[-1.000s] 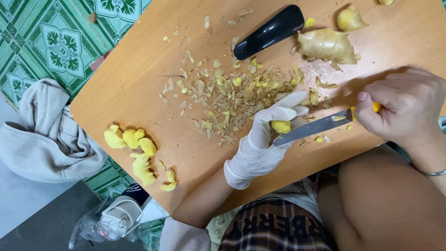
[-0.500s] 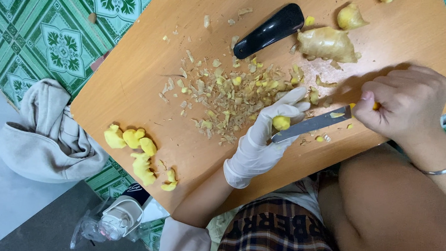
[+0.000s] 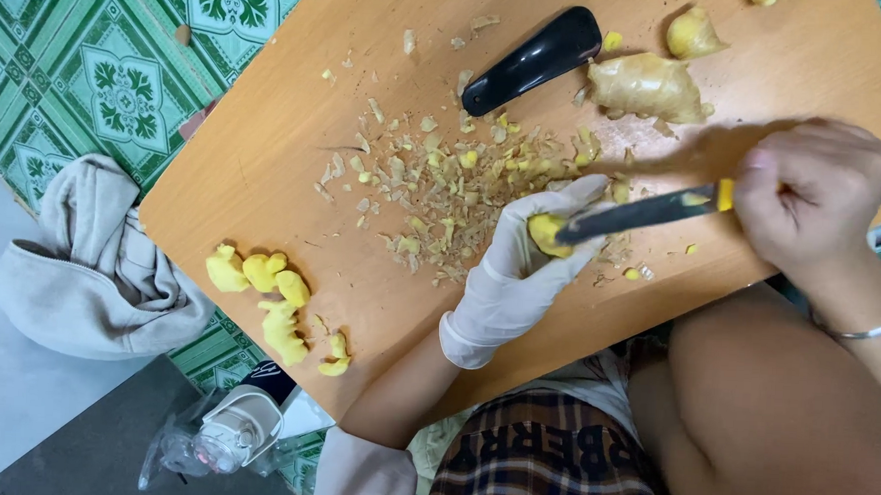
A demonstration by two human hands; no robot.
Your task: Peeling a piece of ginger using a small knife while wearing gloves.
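Yellow ginger, knife and peelings on wooden table

Wooden table (image 3: 266,151), orange-brown, filling upper and centre frame over green patterned floor tiles (image 3: 92,64).

Left hand (image 3: 519,271), white-gloved, lower centre: fingers curled shut around small yellow ginger piece (image 3: 543,232), pinched at fingertips so its end stays exposed to blade.

Right hand (image 3: 809,209), bare, right of frame: closed tight on yellow handle of knife (image 3: 640,212); dark blade laid nearly flat, tip touching held piece, apparently for thin scraping. Silver bracelet (image 3: 878,324) on wrist.

Heap of pale peel scraps (image 3: 443,188), centre, just beside left hand, seemingly dropped where scraped.

Peeled yellow pieces (image 3: 270,295), lower left, grouped well apart from scraps, likely kept clean.

Unpeeled ginger root (image 3: 646,86), upper right, with smaller knob (image 3: 692,33) above it, near knife hand.

Black oblong object (image 3: 533,59), upper centre, kind unclear.

Grey cloth (image 3: 93,272), left edge, on floor.

Clear plastic bag (image 3: 214,446) with white item, bottom left.
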